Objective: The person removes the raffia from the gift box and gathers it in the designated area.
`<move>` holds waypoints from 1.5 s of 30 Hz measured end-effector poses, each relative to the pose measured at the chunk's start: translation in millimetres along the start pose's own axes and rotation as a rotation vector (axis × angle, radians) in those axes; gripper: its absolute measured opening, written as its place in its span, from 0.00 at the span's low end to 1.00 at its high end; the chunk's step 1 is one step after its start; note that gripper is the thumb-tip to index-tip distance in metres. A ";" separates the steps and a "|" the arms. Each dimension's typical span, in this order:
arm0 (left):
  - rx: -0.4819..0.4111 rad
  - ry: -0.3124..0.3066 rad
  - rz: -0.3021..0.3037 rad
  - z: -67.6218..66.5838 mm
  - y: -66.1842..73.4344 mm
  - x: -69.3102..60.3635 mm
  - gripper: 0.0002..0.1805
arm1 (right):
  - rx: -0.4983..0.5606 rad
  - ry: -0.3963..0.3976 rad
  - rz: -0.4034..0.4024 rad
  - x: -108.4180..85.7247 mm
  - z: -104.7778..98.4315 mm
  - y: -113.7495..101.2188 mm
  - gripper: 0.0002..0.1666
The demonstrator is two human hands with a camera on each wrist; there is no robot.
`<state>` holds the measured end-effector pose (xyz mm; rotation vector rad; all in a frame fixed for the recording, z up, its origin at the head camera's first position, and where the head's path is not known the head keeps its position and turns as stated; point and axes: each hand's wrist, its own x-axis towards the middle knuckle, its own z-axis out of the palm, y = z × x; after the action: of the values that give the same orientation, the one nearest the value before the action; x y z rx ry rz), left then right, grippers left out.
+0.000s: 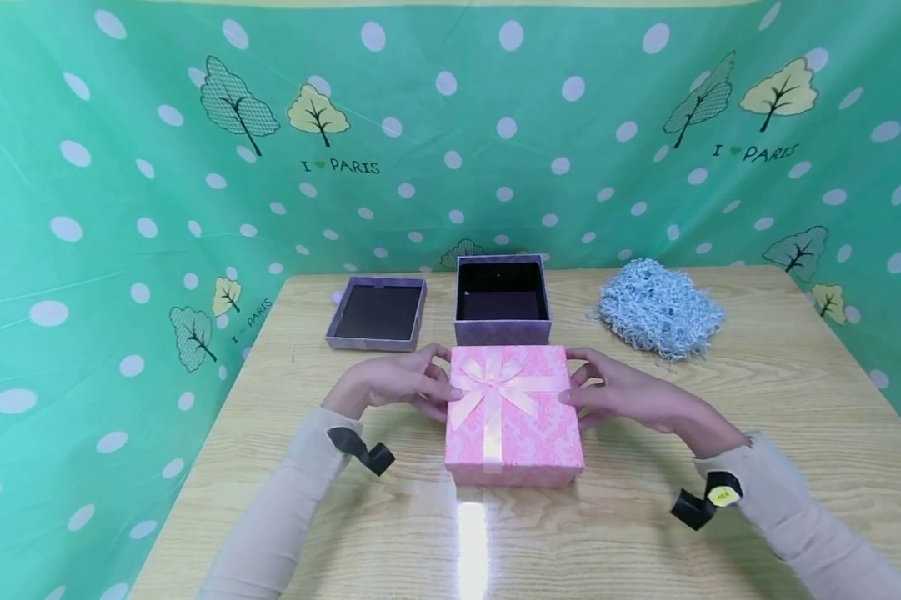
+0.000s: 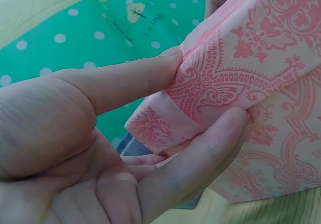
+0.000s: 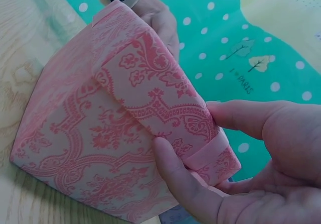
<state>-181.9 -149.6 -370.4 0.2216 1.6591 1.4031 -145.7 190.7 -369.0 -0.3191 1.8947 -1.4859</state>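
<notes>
A pink patterned box (image 1: 525,425) with its lid on and a pale ribbon bow (image 1: 493,387) stands at the table's middle. My left hand (image 1: 405,382) grips the lid's left edge, thumb on top; in the left wrist view its fingertips press the lid's side (image 2: 220,78). On the opposite side, my right hand (image 1: 623,390) holds the lid's right edge the same way, and the right wrist view shows thumb and fingers on the lid (image 3: 155,93). The box's inside is hidden.
Behind the pink box stands an open purple box (image 1: 503,332) with a dark interior. To its left lies a purple lid (image 1: 375,342), inside facing up. A heap of light blue shredded paper (image 1: 658,308) sits at the back right of the wooden table (image 1: 285,500).
</notes>
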 end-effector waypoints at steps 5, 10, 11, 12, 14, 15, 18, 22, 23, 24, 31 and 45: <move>0.021 0.007 0.030 1.2 6.3 -4.0 0.40 | -0.022 0.019 -0.007 -3.9 -0.6 -6.4 0.47; 0.044 0.026 0.075 1.8 16.9 -10.9 0.40 | -0.044 0.054 -0.033 -6.3 -3.9 -16.2 0.46; 0.046 0.038 0.088 1.8 19.6 -12.3 0.40 | -0.045 0.065 -0.047 -6.6 -4.6 -18.6 0.46; 0.053 0.052 0.103 2.0 22.6 -13.9 0.39 | -0.044 0.076 -0.064 -7.0 -5.2 -21.3 0.46; 0.063 0.100 0.135 2.2 28.5 -16.1 0.39 | -0.045 0.107 -0.092 -7.5 -6.4 -26.8 0.46; 0.068 0.130 0.154 2.5 31.6 -17.1 0.38 | -0.052 0.129 -0.105 -7.7 -6.7 -29.8 0.46; 0.124 0.228 0.207 2.9 41.0 -19.2 0.35 | -0.090 0.195 -0.141 -7.7 -7.1 -38.7 0.46; 0.202 0.334 0.241 2.6 50.4 -21.0 0.31 | -0.152 0.256 -0.171 -6.7 -6.6 -49.5 0.43; 0.220 0.357 0.243 2.5 51.9 -21.6 0.30 | -0.174 0.274 -0.174 -6.2 -6.5 -51.6 0.43; 0.237 0.375 0.246 2.3 53.0 -22.2 0.30 | -0.192 0.290 -0.177 -5.9 -6.5 -53.4 0.42; 0.332 0.459 0.359 0.2 52.6 -24.2 0.25 | -0.360 0.443 -0.325 -3.0 -6.4 -60.1 0.33; 0.285 0.617 0.587 0.5 55.6 -15.6 0.25 | -0.627 0.799 -0.647 12.2 7.0 -58.2 0.25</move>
<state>-195.3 -140.8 -314.9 0.5082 2.4446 1.7723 -162.8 160.1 -320.4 -0.7630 3.1253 -1.4786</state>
